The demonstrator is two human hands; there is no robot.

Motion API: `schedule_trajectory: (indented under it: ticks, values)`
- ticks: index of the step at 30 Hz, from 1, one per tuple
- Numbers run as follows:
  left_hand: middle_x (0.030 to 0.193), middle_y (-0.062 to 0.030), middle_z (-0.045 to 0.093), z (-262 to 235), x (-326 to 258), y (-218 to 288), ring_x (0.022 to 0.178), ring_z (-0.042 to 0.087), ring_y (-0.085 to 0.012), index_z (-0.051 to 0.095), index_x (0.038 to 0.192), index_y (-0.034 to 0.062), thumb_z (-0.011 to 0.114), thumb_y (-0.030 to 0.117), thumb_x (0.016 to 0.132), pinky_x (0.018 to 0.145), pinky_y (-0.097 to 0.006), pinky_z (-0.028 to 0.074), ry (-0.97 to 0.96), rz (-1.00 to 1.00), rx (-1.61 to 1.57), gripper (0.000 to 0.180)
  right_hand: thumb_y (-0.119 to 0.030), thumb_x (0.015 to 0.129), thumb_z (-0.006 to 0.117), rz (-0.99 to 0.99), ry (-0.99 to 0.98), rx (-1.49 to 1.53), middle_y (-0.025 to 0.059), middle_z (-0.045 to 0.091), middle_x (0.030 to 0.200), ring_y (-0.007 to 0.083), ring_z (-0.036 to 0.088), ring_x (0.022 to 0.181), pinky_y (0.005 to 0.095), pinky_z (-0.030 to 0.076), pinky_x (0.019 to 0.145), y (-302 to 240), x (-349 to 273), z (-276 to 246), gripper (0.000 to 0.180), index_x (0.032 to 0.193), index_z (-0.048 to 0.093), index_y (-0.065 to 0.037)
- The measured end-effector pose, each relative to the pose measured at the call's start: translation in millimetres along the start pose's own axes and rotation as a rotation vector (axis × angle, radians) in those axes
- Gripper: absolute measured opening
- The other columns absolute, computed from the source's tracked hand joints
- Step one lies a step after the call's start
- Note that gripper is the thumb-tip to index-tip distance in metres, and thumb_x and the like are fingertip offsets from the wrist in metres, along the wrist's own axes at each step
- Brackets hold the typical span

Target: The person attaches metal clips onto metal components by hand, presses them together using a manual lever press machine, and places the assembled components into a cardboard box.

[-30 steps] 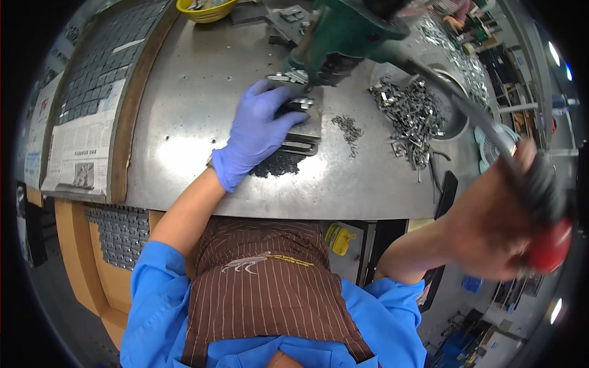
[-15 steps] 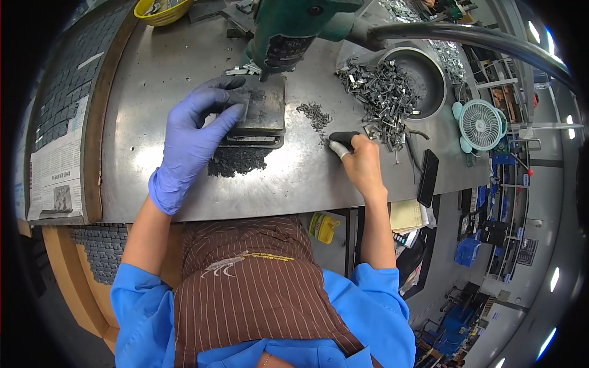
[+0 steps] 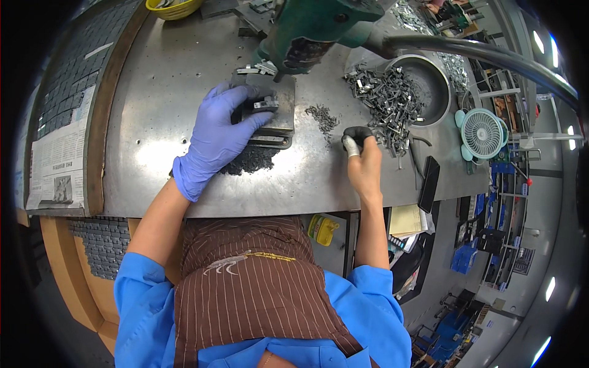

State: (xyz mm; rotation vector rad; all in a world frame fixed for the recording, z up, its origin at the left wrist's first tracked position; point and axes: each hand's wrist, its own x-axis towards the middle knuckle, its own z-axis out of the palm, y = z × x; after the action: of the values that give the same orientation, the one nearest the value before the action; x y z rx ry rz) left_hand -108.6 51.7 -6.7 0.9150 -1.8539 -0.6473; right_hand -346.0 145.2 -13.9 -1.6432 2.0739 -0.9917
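Observation:
My left hand (image 3: 224, 126), in a purple glove, is closed with thumb and fingers around a small grey metal part (image 3: 265, 104). It holds this part over the steel block (image 3: 281, 116) beneath the head of a green machine (image 3: 300, 46). My right hand (image 3: 364, 156) has a black cover on a fingertip and a white one on the thumb. Its fingertips are pinched together beside a little heap of tiny dark pins (image 3: 322, 121); whatever they hold is too small to make out. Dark small pieces (image 3: 248, 161) lie in a pile under my left wrist, before the block.
Right of the heap, many metal clips (image 3: 389, 101) spill from a round metal pan (image 3: 445, 92). Pliers (image 3: 418, 156), a black phone (image 3: 429, 183) and a pale green fan (image 3: 483, 133) are farther right. A wood-edged tray (image 3: 101, 129) flanks the left; a yellow basket (image 3: 175, 9) stands behind.
My left hand has shifted right over the block, and the metal part now shows between its fingers. My right hand has drawn slightly right, away from the pins, still pinched. The whole view has shifted a little.

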Motion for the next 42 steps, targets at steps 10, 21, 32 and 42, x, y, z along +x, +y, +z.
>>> schedule_trajectory:
  ticks: [10, 21, 32, 42]
  values:
    - [0.075, -0.0105, 0.059, 2, 4, 9, 0.068, 0.054, -0.0244, 0.062, 0.089, 0.0029, 0.07, 0.003, 0.062, 0.061, -0.032, 0.044, -0.042, 0.063, 0.059, 0.028, 0.004, 0.072, 0.066, -0.478, 0.062, 0.416, 0.0094, 0.062, 0.081, 0.0173, 0.061, 0.071, 0.0268, 0.049, 0.064, -77, 26, 40, 0.021, 0.087, 0.053, -0.001]
    - [0.077, -0.0134, 0.059, 1, 3, 7, 0.073, 0.056, -0.0297, 0.063, 0.089, 0.0025, 0.07, 0.004, 0.062, 0.066, -0.035, 0.045, -0.021, 0.12, 0.044, 0.028, 0.004, 0.071, 0.067, -0.572, 0.067, 0.327, 0.0083, 0.06, 0.077, 0.0195, 0.06, 0.069, 0.0278, 0.047, 0.062, -79, 29, 44, 0.023, 0.082, 0.048, -0.003]
    - [0.078, -0.0133, 0.06, 3, 5, 3, 0.072, 0.057, -0.0287, 0.063, 0.09, 0.0024, 0.069, 0.005, 0.064, 0.066, -0.034, 0.046, -0.022, 0.103, 0.028, 0.026, 0.004, 0.066, 0.068, -0.822, 0.055, -0.127, 0.0077, 0.06, 0.076, 0.0245, 0.056, 0.066, 0.0304, 0.044, 0.059, -90, 38, 32, 0.023, 0.078, 0.049, -0.003]
    - [0.086, -0.012, 0.061, 10, 14, -11, 0.077, 0.06, -0.0182, 0.062, 0.094, 0.0002, 0.07, 0.005, 0.069, 0.069, -0.027, 0.048, 0.007, -0.104, -0.089, 0.027, -0.023, 0.077, 0.061, -0.74, 0.555, 0.407, 0.0165, 0.059, 0.099, 0.0274, 0.053, 0.096, 0.0381, 0.036, 0.085, -120, 47, -82, 0.038, 0.101, 0.054, 0.006]
